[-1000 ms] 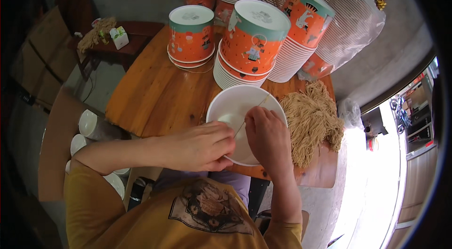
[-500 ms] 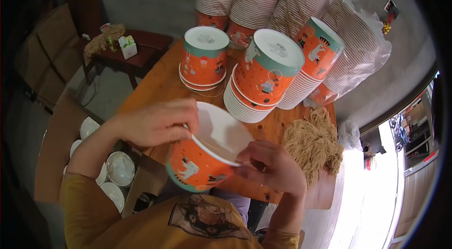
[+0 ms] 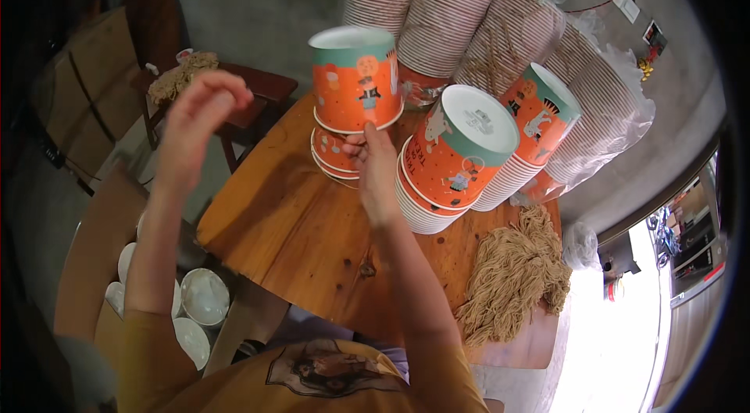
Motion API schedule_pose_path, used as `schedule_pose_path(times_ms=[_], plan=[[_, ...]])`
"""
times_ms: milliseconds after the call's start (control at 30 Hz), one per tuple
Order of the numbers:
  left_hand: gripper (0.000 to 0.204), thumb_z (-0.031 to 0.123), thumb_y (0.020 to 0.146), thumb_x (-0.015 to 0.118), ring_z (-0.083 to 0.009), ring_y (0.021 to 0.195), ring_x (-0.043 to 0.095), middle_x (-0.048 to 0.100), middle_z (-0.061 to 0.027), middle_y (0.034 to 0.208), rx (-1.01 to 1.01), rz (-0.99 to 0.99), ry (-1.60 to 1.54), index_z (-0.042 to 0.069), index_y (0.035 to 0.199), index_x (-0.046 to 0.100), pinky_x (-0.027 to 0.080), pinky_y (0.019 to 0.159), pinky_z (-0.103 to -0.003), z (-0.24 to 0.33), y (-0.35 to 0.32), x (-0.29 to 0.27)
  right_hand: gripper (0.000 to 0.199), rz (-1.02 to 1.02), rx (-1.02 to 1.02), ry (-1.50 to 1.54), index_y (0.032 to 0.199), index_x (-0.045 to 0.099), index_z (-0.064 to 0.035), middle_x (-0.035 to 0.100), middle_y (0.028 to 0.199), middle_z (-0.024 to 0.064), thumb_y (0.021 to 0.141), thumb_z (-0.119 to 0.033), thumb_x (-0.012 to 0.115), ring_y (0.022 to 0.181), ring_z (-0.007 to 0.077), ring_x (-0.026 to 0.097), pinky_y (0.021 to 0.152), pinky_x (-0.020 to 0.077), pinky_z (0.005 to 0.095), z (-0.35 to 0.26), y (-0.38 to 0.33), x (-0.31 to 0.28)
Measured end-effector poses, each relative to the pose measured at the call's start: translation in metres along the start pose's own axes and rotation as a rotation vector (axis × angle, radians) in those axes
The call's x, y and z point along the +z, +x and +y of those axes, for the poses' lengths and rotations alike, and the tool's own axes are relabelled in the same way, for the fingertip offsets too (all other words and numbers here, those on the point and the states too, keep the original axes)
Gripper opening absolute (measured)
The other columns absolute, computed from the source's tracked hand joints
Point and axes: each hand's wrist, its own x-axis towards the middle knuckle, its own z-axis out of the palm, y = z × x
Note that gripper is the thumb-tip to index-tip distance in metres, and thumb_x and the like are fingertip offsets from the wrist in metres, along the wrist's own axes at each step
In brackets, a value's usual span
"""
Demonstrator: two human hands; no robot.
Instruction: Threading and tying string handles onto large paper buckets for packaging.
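My right hand (image 3: 373,167) pinches the lower rim of an orange paper bucket (image 3: 355,89) with a green band. The bucket is upside down over the short left stack of paper buckets (image 3: 334,150), partly covering it. My left hand (image 3: 205,112) is raised to the left of the bucket, apart from it, fingers loosely bent and holding nothing. To the right of my right hand, another stack of upside-down paper buckets (image 3: 453,151) stands on the wooden table (image 3: 297,233). A third stack (image 3: 539,120) leans behind it.
Tall plastic-wrapped stacks of paper buckets (image 3: 453,14) stand at the back. A bundle of tan cord (image 3: 516,280) lies at the table's right edge. At lower left are several white bowl-like containers (image 3: 205,297) in a carton (image 3: 98,257). A reddish bench (image 3: 262,89) stands at far left.
The paper bucket, held mouth up in both hands near the table's front, has been turned over and moved to the left stack. My left hand has let go and moved left and up.
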Motion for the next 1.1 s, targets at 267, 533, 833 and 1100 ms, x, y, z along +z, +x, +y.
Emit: schedule_pose_path(times_ms=[267,533,833,1100], plan=[[0.025,0.005,0.09,0.057,-0.0176,0.097,0.056,0.049,-0.0076,0.112,0.026,-0.219,0.305,0.004,0.115,0.054,0.047,0.084,-0.028,-0.069,-0.018,0.055,0.028,0.244,0.226,0.086,0.101,0.052,-0.0054,0.062,0.082,0.0067,0.098,-0.033,0.054,0.065,0.0144,0.059,0.06,0.0525,0.0273,0.045,-0.009,-0.026],[0.031,0.007,0.089,0.061,-0.0232,0.093,0.058,0.048,-0.0122,0.116,0.029,-0.264,0.29,0.004,0.118,0.051,0.05,0.078,-0.031,-0.113,-0.045,0.121,0.038,0.142,-0.812,-1.562,0.123,0.056,-0.0076,0.061,0.117,0.0136,0.087,-0.01,0.063,0.102,0.032,0.059,0.083,0.0498,0.0385,-0.083,-0.091,-0.029],[0.084,0.029,0.075,0.081,-0.0363,0.121,0.039,0.033,-0.0194,0.126,0.009,-0.126,0.204,0.002,0.133,0.027,0.037,0.104,-0.045,-0.14,-0.059,0.233,0.028,0.243,-0.813,-1.587,0.103,0.06,-0.0075,0.061,0.117,0.0057,0.079,-0.013,0.072,0.11,0.0326,0.049,0.092,0.0426,0.0432,-0.165,-0.082,-0.062],[0.081,0.031,0.078,0.079,-0.0338,0.124,0.04,0.038,-0.0188,0.131,0.117,0.031,0.061,0.002,0.139,0.034,0.036,0.104,-0.044,-0.129,-0.047,0.234,0.03,0.371,-1.018,-1.383,0.102,0.061,-0.0066,0.063,0.114,0.0029,0.076,-0.011,0.075,0.111,0.0283,0.05,0.096,0.0401,0.0404,-0.212,-0.1,-0.041]])
